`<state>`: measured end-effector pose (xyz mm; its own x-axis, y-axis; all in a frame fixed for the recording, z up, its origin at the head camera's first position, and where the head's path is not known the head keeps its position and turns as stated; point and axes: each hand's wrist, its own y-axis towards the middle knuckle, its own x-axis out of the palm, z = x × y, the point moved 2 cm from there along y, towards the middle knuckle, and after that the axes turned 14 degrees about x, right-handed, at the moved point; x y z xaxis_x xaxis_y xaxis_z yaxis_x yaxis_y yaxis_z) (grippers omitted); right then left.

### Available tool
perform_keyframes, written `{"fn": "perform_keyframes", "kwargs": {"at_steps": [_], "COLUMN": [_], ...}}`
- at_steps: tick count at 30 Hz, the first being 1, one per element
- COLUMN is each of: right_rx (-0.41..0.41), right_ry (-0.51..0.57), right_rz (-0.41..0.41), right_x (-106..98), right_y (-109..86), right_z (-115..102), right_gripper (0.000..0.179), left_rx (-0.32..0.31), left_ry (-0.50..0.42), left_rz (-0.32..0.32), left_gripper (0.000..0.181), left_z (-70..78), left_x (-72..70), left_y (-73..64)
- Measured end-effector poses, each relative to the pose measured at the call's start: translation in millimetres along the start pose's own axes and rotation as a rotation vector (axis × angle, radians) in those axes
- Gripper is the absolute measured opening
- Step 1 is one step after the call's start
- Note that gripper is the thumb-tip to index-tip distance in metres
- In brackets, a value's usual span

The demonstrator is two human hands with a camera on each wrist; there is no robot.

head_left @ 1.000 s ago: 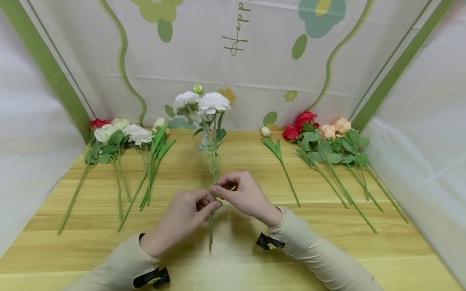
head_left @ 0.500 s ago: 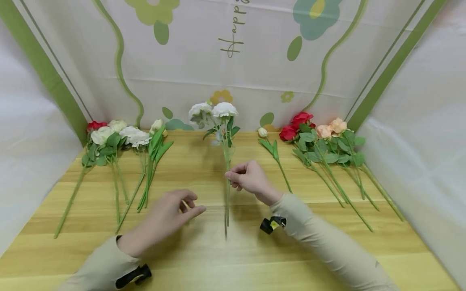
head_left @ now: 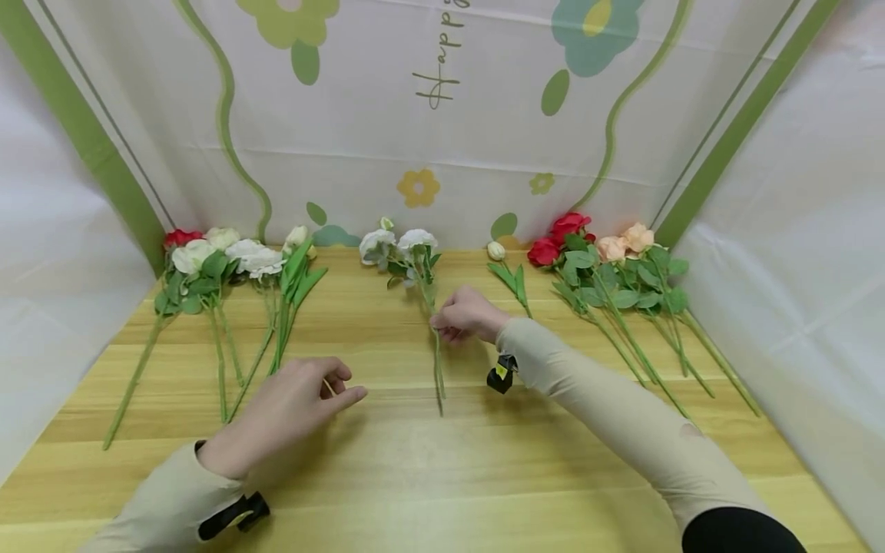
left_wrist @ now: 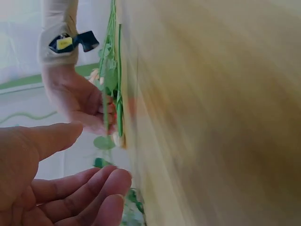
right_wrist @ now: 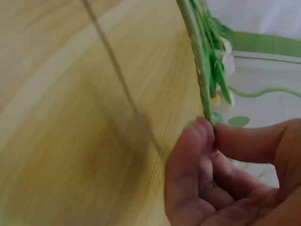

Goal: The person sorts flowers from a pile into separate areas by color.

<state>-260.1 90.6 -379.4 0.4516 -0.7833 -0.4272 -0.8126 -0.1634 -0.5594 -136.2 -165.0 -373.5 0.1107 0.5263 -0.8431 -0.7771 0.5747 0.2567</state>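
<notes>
A white artificial flower stem (head_left: pixel 417 240) with two full blooms and a small green bud is near the middle of the table, its blooms toward the back cloth. My right hand (head_left: pixel 468 315) pinches its green stem between thumb and fingertips, which the right wrist view shows close up at the stem (right_wrist: pixel 200 70). My left hand (head_left: pixel 293 407) hovers over the table at the left, holding nothing, its fingers loosely bent and the thumb apart from them. In the left wrist view the left hand (left_wrist: pixel 70 183) is in front, with the right hand (left_wrist: pixel 84 101) beyond.
On the left lie red, cream and white flowers (head_left: pixel 259 257) and white tulips (head_left: pixel 297 238). A single white tulip (head_left: pixel 496 251) lies right of centre. Red roses (head_left: pixel 568 226) and peach roses (head_left: pixel 636 238) lie at the right. A printed cloth (head_left: pixel 373 115) rises behind the table (head_left: pixel 415 484).
My left hand has let go of the white flower stem and moved left. My right hand has carried the stem slightly right and lowered it toward the table.
</notes>
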Motion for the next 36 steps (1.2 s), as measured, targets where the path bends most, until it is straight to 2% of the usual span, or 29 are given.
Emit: {"fn": "perform_keyframes", "kwargs": {"at_steps": [4, 7, 15, 19, 26, 32, 36], "right_rx": [0.039, 0.039, 0.002, -0.058, -0.124, -0.149, -0.166], "right_ry": [-0.072, -0.151, -0.401, -0.467, -0.404, -0.254, -0.193], "right_rz": [-0.023, -0.021, 0.076, 0.079, 0.079, 0.13, 0.147], "right_x": [1.3, 3.1, 4.6, -2.3, -23.6, -44.7, -53.1], "right_y": [7.3, 9.4, 6.6, -2.2, -34.0, -61.3, -72.5], "right_z": [-2.8, -6.6, -15.9, -15.0, -1.4, 24.8, 40.1], "right_gripper": [0.02, 0.018, 0.025, 0.032, 0.036, 0.026, 0.026], "left_rx": [0.0, -0.016, -0.039, -0.056, -0.134, -0.286, -0.382], "left_ry": [0.013, 0.02, 0.021, 0.036, 0.081, 0.173, 0.21], "left_rz": [-0.012, -0.027, -0.068, -0.077, -0.082, -0.041, -0.065], "left_gripper": [0.026, 0.025, 0.022, 0.019, 0.024, 0.036, 0.046], "left_z": [0.1, 0.0, -0.9, -5.0, -25.8, -51.9, -66.8], "left_x": [-0.5, -0.7, -4.4, -9.5, -25.5, -48.0, -58.2], "left_y": [2.6, 3.3, 5.0, 5.6, 3.0, 0.7, 3.6]}}
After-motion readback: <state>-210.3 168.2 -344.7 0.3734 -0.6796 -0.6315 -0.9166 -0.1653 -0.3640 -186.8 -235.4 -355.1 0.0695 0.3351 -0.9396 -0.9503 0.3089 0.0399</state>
